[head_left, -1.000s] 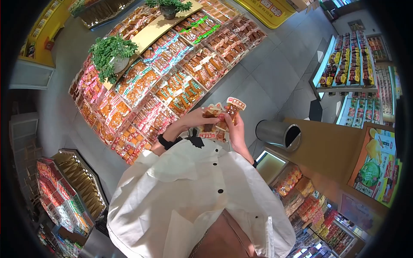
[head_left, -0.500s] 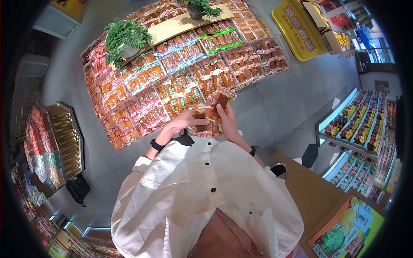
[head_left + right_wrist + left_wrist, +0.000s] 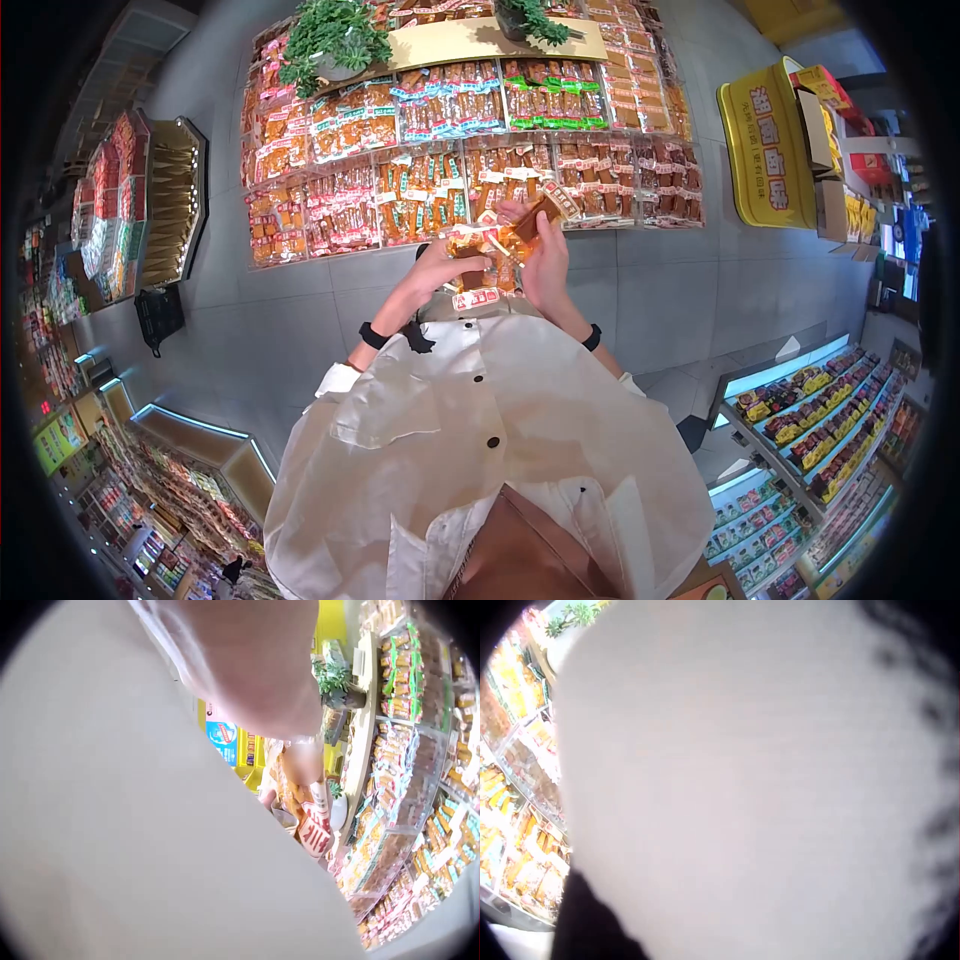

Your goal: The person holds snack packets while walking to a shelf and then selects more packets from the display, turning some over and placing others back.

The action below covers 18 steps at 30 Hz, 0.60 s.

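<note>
In the head view my left hand (image 3: 433,272) grips several small clear snack packets (image 3: 476,300) with red and white labels, held in front of my chest. Beside it, my right hand (image 3: 546,268) pinches a packet of brown snack (image 3: 542,214) whose label tilts up past the fingertips. The two hands are close together and the packets overlap between them. Pale shirt cloth (image 3: 742,780) fills most of the left wrist view and hides that hand. Part of my right hand (image 3: 259,660) shows in the right wrist view, with an orange-brown packet (image 3: 291,791) below it.
Ahead stands a wide display (image 3: 420,190) of sorted snack packets, with a potted plant (image 3: 338,45) on its raised shelf (image 3: 450,42). A yellow sign stand (image 3: 768,150) with open boxes is at the right. Shelves (image 3: 810,410) of packets stand lower right, an octagonal bin (image 3: 172,200) at left.
My body has turned left, so the snack display now lies straight ahead and the metal bin has left the view. Both hands still hold packets, the right one's packet now tilted differently.
</note>
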{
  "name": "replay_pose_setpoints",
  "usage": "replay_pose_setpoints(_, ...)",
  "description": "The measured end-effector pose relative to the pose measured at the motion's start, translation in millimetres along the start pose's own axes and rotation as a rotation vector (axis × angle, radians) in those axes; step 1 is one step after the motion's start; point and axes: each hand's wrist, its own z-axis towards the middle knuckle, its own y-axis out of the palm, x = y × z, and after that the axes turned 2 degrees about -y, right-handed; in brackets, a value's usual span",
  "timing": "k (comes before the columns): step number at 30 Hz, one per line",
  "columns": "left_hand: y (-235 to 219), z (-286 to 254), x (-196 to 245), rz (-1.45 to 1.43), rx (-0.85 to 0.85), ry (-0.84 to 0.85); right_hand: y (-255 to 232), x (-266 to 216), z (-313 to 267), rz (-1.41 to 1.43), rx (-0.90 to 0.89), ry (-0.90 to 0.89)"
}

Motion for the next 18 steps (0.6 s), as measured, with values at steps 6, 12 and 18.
replay_pose_setpoints(6,14.8,-6.6,-6.1,-0.052,0.128,0.08,-5.0,0.6,22.7,0.273,0.015,0.167)
replay_pose_setpoints(12,9.4,-10.1,-2.0,-0.076,0.12,0.092,2.3,-3.4,23.7,0.178,0.019,0.143)
replay_pose_setpoints(18,-29.0,-17.1,2.0,0.037,0.19,0.153,-18.9,3.0,12.5,-0.111,0.02,-0.142)
